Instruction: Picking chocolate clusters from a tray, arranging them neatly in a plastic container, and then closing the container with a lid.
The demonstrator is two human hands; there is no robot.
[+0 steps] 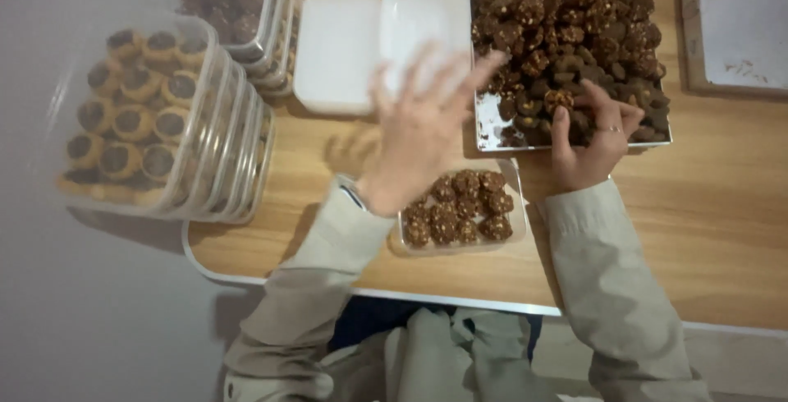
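Right hand grip pinches a brown cookie at near edge of heaped metal tray, just beyond the half-filled clear tub on the surface; left hand hovers released, fingers spread, over white lids; stacked filled tubs far left

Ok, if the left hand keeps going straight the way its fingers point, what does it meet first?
Probably the white lids just beyond its fingertips: the left hand is spread open and blurred, pointing away from the body. Its outer fingers aim nearer the metal tray's left edge. Its height above the table is unclear.
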